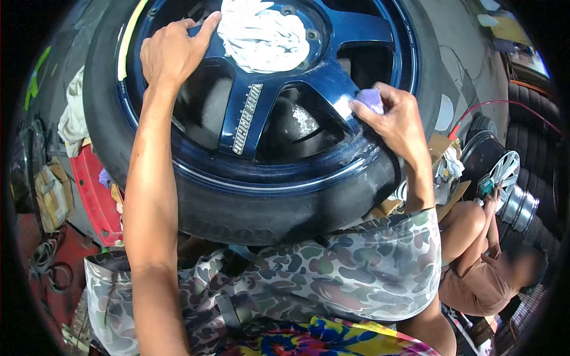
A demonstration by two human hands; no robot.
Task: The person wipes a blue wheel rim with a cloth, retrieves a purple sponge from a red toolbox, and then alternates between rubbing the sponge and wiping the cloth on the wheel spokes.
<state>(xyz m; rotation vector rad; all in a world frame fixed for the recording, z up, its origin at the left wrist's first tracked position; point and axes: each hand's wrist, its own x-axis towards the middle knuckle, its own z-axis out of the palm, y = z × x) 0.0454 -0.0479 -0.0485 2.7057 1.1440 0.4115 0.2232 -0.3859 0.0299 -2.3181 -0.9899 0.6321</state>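
Observation:
A car wheel with dark blue spokes and a black tyre lies in front of me above my lap. My left hand rests on the wheel at the upper left, thumb stretched out toward a crumpled white cloth that covers most of the hub. Its fingers bend down over the spoke, apart from the thumb. Between the thumb and fingers of my right hand is a small purple pad, held at the outer end of the right spoke. A bright patch of light falls on that spoke beside it.
At the right, another person crouches and holds a silver wheel. Stacked tyres stand behind. A red cable runs across the floor. Left of the wheel are a red container, a pale cloth and a cardboard box.

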